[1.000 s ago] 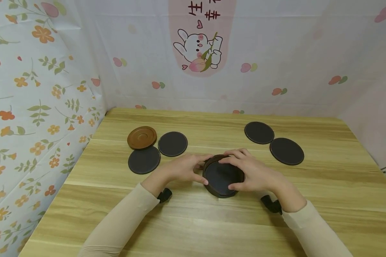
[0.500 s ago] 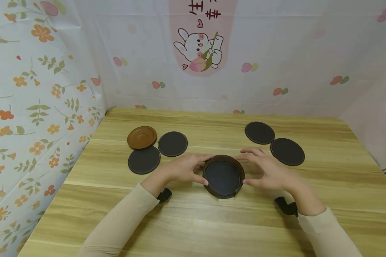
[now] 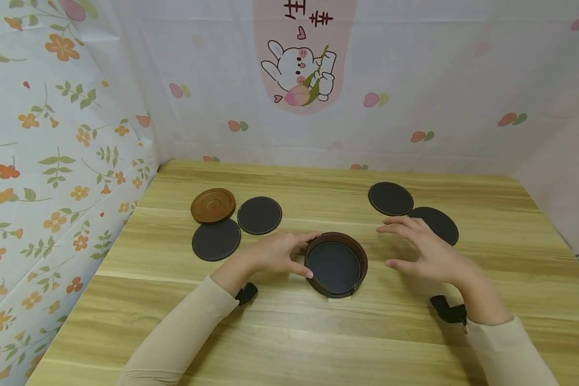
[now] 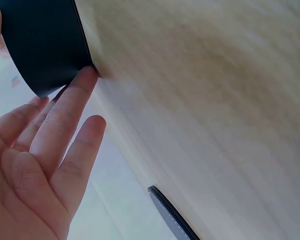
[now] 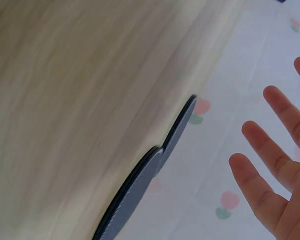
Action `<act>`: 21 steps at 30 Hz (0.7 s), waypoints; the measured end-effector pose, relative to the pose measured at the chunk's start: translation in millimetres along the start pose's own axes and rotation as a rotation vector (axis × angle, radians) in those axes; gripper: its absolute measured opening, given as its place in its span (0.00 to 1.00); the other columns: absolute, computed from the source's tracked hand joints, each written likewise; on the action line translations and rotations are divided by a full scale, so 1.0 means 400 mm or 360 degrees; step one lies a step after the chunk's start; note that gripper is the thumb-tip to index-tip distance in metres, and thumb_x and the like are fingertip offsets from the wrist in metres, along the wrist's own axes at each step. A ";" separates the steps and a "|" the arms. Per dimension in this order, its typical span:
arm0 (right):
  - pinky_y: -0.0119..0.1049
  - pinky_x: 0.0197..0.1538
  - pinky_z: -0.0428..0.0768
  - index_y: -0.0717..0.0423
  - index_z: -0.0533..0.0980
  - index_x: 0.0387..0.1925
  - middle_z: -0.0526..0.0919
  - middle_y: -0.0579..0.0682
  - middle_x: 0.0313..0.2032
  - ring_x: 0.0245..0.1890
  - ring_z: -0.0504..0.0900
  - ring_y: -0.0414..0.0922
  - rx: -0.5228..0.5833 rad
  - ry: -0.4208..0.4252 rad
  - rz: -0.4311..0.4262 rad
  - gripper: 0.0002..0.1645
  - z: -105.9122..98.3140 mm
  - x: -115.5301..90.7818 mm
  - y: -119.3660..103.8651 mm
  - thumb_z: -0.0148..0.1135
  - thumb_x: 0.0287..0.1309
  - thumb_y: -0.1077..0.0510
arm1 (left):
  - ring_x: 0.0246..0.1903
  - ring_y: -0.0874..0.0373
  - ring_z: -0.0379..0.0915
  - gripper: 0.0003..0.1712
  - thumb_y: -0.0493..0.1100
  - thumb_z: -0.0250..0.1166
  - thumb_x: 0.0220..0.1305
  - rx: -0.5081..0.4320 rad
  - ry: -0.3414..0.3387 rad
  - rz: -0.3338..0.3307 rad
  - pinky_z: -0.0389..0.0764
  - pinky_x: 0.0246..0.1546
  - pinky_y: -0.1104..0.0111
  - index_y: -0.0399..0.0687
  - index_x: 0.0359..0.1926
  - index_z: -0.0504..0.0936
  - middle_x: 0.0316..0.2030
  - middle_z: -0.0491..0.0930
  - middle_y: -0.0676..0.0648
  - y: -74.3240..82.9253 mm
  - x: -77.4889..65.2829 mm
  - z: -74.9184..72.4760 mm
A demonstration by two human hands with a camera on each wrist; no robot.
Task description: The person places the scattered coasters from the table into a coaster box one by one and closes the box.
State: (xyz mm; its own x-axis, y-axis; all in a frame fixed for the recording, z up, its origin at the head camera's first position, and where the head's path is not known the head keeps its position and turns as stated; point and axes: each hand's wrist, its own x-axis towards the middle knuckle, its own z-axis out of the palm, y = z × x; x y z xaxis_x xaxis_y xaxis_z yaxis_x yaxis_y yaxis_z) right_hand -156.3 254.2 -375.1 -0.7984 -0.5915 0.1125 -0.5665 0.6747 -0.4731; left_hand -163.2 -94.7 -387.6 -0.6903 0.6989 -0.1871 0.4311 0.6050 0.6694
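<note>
In the head view a round, dark brown leather coaster holder stands on the table, with a black stitched disc at its bottom. My left hand holds the holder's left side, thumb at the front and fingers toward the back. The left wrist view shows those fingers against the holder's dark outer wall. Off to the holder's right, my right hand hovers with fingers spread and nothing in them. It partly covers a black round coaster. Another coaster touches that one.
At the left lie two black coasters, one by itself and one partly under a brown round saucer-like disc. The wooden table meets a patterned cloth at its back and left edges.
My right hand has come away from the coaster holder and moved right, toward the right-hand coasters. The left hand and the holder stay in place.
</note>
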 end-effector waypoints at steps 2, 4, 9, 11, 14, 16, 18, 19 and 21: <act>0.63 0.57 0.66 0.47 0.73 0.62 0.69 0.55 0.66 0.65 0.61 0.62 0.0025 0.0007 0.0017 0.34 -0.006 -0.004 0.012 0.74 0.55 0.52 | 0.62 0.56 0.76 0.53 0.54 0.74 0.57 0.0005 0.0003 0.0003 0.72 0.66 0.61 0.52 0.78 0.56 0.72 0.67 0.48 -0.001 0.000 0.001; 0.63 0.56 0.66 0.48 0.73 0.62 0.69 0.55 0.66 0.65 0.61 0.63 0.0043 0.0017 0.0029 0.33 -0.012 -0.007 0.025 0.73 0.55 0.52 | 0.62 0.57 0.76 0.53 0.54 0.74 0.57 0.0020 0.0006 0.0003 0.72 0.66 0.62 0.53 0.78 0.56 0.72 0.67 0.48 -0.003 0.000 0.001; 0.66 0.56 0.63 0.51 0.73 0.62 0.69 0.59 0.65 0.64 0.60 0.66 0.0075 0.0040 0.0056 0.33 -0.031 -0.016 0.057 0.73 0.55 0.53 | 0.62 0.58 0.76 0.54 0.56 0.74 0.57 0.0056 0.0007 -0.0007 0.70 0.67 0.62 0.53 0.78 0.55 0.72 0.66 0.49 -0.005 0.001 0.003; 0.66 0.57 0.61 0.53 0.74 0.62 0.70 0.60 0.64 0.64 0.62 0.65 0.0085 0.0058 0.0041 0.34 -0.039 -0.018 0.072 0.74 0.54 0.55 | 0.62 0.58 0.76 0.54 0.56 0.74 0.57 0.0061 0.0009 -0.0012 0.70 0.67 0.62 0.53 0.78 0.55 0.72 0.66 0.49 -0.005 0.001 0.003; 0.66 0.57 0.59 0.55 0.74 0.61 0.70 0.60 0.63 0.63 0.63 0.64 0.0093 0.0081 0.0039 0.34 -0.050 -0.022 0.094 0.75 0.52 0.57 | 0.62 0.58 0.76 0.54 0.56 0.74 0.57 0.0069 0.0016 -0.0012 0.69 0.68 0.62 0.53 0.78 0.56 0.72 0.66 0.49 -0.005 0.003 0.004; 0.67 0.57 0.59 0.56 0.74 0.61 0.70 0.61 0.63 0.63 0.63 0.66 0.0081 0.0081 0.0058 0.34 -0.058 -0.026 0.107 0.75 0.52 0.58 | 0.62 0.58 0.76 0.53 0.56 0.74 0.57 0.0077 0.0022 -0.0009 0.69 0.68 0.62 0.53 0.78 0.56 0.72 0.67 0.49 -0.004 0.003 0.004; 0.68 0.56 0.60 0.57 0.74 0.62 0.69 0.63 0.63 0.63 0.62 0.68 0.0071 0.0071 0.0101 0.34 -0.066 -0.029 0.118 0.74 0.52 0.58 | 0.62 0.58 0.76 0.53 0.56 0.74 0.57 0.0077 0.0030 -0.0007 0.69 0.68 0.62 0.53 0.77 0.56 0.71 0.68 0.50 -0.003 0.002 0.004; 0.69 0.55 0.61 0.57 0.73 0.62 0.68 0.64 0.64 0.63 0.61 0.70 0.0056 0.0063 0.0114 0.34 -0.070 -0.031 0.124 0.74 0.53 0.57 | 0.62 0.58 0.76 0.53 0.56 0.74 0.56 0.0078 0.0031 -0.0008 0.69 0.68 0.62 0.53 0.77 0.57 0.71 0.68 0.50 -0.003 0.002 0.004; 0.70 0.55 0.61 0.56 0.73 0.62 0.67 0.65 0.64 0.63 0.60 0.71 0.0049 0.0039 0.0160 0.35 -0.077 -0.032 0.133 0.74 0.54 0.57 | 0.62 0.58 0.76 0.53 0.56 0.74 0.56 0.0067 0.0032 -0.0010 0.69 0.68 0.61 0.54 0.77 0.57 0.70 0.69 0.50 -0.002 0.001 0.003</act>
State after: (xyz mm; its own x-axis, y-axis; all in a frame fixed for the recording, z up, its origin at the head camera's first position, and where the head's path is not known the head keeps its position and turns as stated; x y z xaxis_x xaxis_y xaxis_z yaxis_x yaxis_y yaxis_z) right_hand -182.5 311.4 -374.8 -0.8558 -0.5104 0.0844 -0.4774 0.7160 -0.5093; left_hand -163.1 -94.3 -389.1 -0.7043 0.6876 -0.1764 0.4507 0.6252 0.6372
